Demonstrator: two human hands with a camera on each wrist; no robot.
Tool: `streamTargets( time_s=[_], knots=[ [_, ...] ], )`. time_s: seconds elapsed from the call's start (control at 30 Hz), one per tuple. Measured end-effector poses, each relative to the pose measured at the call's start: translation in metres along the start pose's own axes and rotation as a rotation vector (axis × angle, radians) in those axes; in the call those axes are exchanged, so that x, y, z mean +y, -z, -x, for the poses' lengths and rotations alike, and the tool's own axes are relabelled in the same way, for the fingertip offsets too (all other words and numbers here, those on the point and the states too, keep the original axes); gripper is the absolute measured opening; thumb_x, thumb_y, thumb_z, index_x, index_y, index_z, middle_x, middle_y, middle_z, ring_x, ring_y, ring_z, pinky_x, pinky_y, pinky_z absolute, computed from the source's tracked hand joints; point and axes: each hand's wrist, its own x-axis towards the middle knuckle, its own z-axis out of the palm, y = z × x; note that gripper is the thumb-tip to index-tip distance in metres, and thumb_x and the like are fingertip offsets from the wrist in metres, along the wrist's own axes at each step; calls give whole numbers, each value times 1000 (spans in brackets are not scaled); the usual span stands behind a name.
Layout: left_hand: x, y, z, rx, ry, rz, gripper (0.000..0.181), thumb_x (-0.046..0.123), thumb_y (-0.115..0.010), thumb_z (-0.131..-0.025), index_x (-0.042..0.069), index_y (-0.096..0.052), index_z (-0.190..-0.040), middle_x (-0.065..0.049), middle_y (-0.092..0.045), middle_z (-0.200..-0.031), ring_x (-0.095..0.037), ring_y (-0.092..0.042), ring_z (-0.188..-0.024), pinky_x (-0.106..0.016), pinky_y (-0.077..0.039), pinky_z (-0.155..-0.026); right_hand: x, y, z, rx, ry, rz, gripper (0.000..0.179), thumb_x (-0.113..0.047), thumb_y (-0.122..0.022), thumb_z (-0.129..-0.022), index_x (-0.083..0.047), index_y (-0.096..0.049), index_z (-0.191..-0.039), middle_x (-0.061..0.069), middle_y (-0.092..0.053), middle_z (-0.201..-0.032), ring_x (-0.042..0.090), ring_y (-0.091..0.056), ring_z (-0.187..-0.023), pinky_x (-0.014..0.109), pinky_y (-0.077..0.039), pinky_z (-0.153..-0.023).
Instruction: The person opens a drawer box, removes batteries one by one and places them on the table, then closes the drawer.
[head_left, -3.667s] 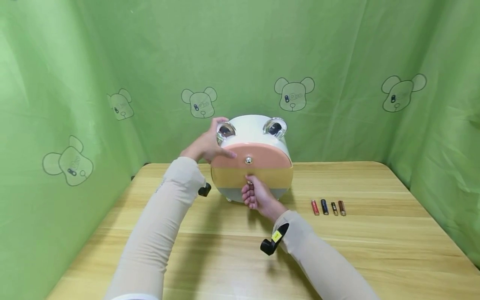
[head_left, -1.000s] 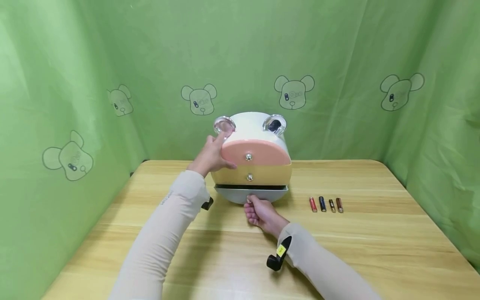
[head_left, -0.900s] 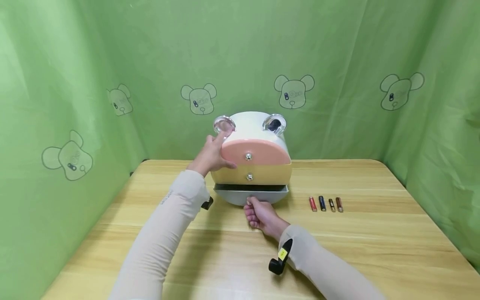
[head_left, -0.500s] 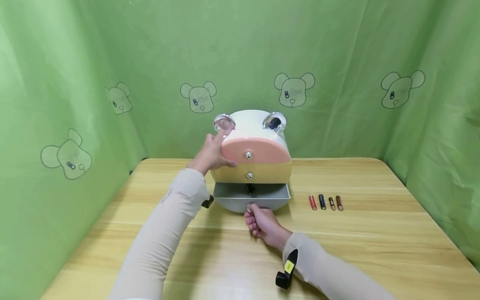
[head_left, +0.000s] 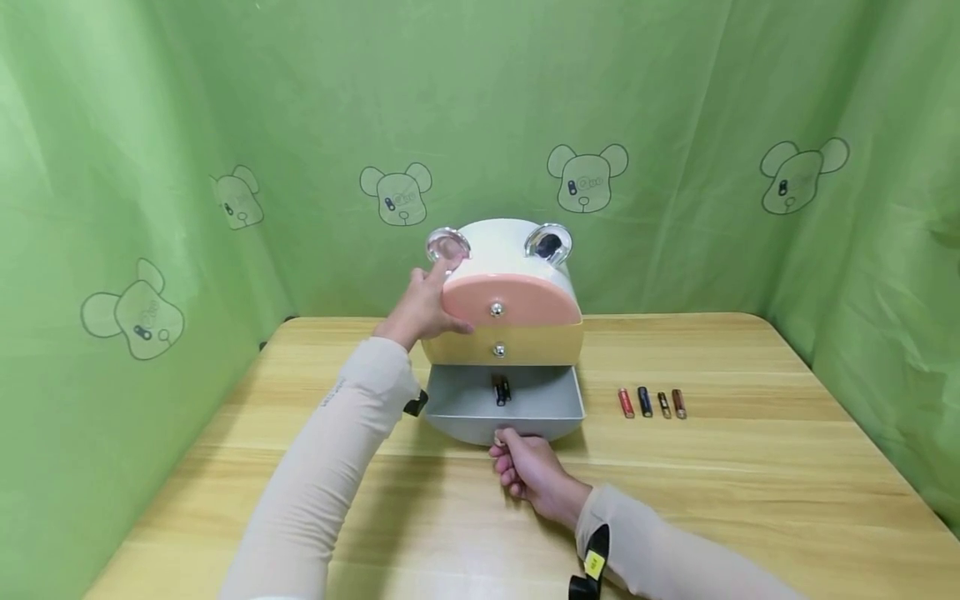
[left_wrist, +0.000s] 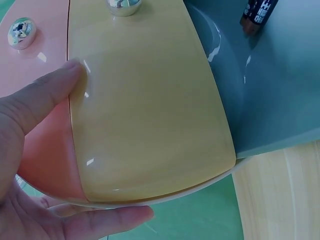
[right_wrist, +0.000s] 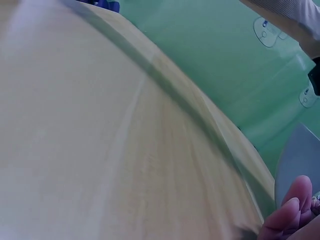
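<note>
A small rounded drawer cabinet (head_left: 510,246) has a white shell, silver ears and three drawer fronts. Its pink drawer (head_left: 517,292) and yellow drawer (head_left: 536,343) are closed, while the grey bottom drawer (head_left: 453,392) is pulled well out. Inside that drawer lie dark batteries (head_left: 501,392), one also partly seen as a black and brown battery (left_wrist: 259,12) in the left wrist view. My left hand (head_left: 423,308) holds the cabinet's left side, thumb on the front and fingers round the edge. With thumb and curled fingers, my right hand (head_left: 536,475) pinches the grey drawer's knob, mostly hidden.
Several loose batteries lie in a row right of the cabinet: a red battery (head_left: 626,403), a dark blue battery (head_left: 645,402), a black and gold battery (head_left: 663,405) and a brown battery (head_left: 678,403). Green curtain (head_left: 675,100) encloses the wooden table (head_left: 750,467).
My right hand has moved from the yellow drawer's knob to the grey one and pulled that drawer toward me, exposing batteries inside. My left hand shifted slightly down off the ear, then stayed.
</note>
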Motion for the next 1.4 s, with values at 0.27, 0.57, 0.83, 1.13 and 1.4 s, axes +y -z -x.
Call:
streamTargets(
  time_s=[0.27, 0.57, 0.83, 1.13, 1.4],
  knots=[
    [0, -1, -1, 5, -14, -5, 115, 13, -93, -58, 37, -27, -150, -20, -37, -127, -31, -56, -94, -45, -57, -78, 2, 1, 12, -1, 5, 13, 31, -31, -55, -93, -2, -63, -87, -4, -52, -60, 5, -43, -46, 17, -34, -38],
    [0, 0, 0, 8, -18, -10, 114, 13, -93, -59, 35, -27, -150, -19, -37, -126, -31, -55, -95, -46, -56, -80, 4, 1, 19, -27, 3, 12, 31, -32, -55, -93, -2, -63, -89, -4, -53, -60, 4, -45, -46, 16, -35, -38],
    [-1, -1, 0, -1, -4, -6, 114, 14, -92, -59, 36, -26, -150, -20, -36, -128, -32, -56, -96, -46, -56, -80, 8, 2, 22, -40, -13, -7, 30, -30, -54, -91, -1, -62, -88, -5, -52, -58, 4, -44, -44, 16, -35, -38],
    [0, 0, 1, 8, -7, -9, 113, 14, -92, -59, 33, -27, -149, -20, -36, -126, -31, -56, -95, -46, -56, -80, 7, 5, 25, -96, -65, -52, 25, -30, -52, -90, -8, -60, -82, -5, -50, -59, 4, -42, -45, 16, -34, -40],
    [0, 1, 1, 4, -6, -19, 112, 14, -92, -60, 31, -27, -150, -20, -37, -127, -31, -55, -97, -46, -55, -82, 5, 7, 28, -161, -97, -65, 31, -37, -51, -94, -11, -59, -78, -5, -51, -57, 4, -44, -45, 16, -36, -41]
  ],
)
